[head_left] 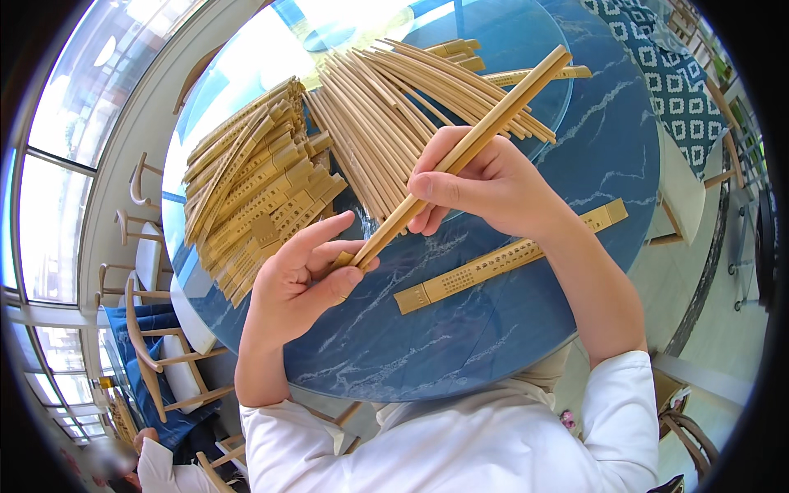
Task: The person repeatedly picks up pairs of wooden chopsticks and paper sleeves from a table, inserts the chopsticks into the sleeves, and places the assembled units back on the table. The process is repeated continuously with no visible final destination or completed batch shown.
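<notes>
A pair of pale wooden chopsticks [511,107] runs slantwise over the table, side by side. My right hand [493,185] pinches them around the middle between thumb and fingers. Their lower ends rest between the thumb and fingers of my left hand [300,279], whose index finger is stretched out. Beneath my right forearm, a long gold-brown printed paper sleeve [485,269] lies flat on the table, partly covered by the arm. Beyond my hands is a heap of loose chopsticks [370,123]. To its left sits a stack of similar paper sleeves [255,193].
The round blue marbled table [444,361] carries a glass turntable [538,25]. Several more sleeves [575,72] lie at the far side. Wooden chairs [148,353] stand to the left, near another person [164,468]. A patterned cloth [674,90] hangs at the right.
</notes>
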A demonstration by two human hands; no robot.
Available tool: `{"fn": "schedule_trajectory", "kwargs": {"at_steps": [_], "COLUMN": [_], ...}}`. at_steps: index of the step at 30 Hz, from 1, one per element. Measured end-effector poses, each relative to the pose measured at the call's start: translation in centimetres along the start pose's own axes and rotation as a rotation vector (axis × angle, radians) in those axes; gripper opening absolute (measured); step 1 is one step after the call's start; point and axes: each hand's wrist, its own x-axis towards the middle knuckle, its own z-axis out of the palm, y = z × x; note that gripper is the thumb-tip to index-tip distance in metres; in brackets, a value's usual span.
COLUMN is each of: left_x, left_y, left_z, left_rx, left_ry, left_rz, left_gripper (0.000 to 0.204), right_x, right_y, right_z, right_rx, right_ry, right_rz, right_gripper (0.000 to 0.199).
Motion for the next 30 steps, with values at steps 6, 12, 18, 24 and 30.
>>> {"fn": "schedule_trajectory", "kwargs": {"at_steps": [6,12,18,24,30], "left_x": [0.4,0.3,0.4,0.4,0.4], "left_y": [-0.2,-0.4,-1.0,-1.0,-1.2], "left_z": [-0.3,0.0,0.4,0.5,0.5], "left_rx": [0.01,0.0,0.071,0.091,0.099], "left_ry": [0.0,0.028,0.059,0.066,0.067], "left_rz": [0.029,0.026,0.112,0.096,0.103], "left_gripper": [0.045,0.042,0.039,0.038,0.038], "right_x": [-0.1,-0.3,-0.5,-0.6,-0.5], "right_y": [-0.5,-0.6,-0.8,-0.2,-0.9], "right_z": [0.0,0.3,1.3,1.4,1.9], "right_rx": [-0.039,-0.043,-0.101,-0.122,-0.11], "right_ry": [0.016,0.056,0.147,0.191,0.193], "right_rz": [0.007,-0.011,-0.059,-0.049,0.009], "right_gripper": [0.012,0.011,0.017,0.019,0.016]}}
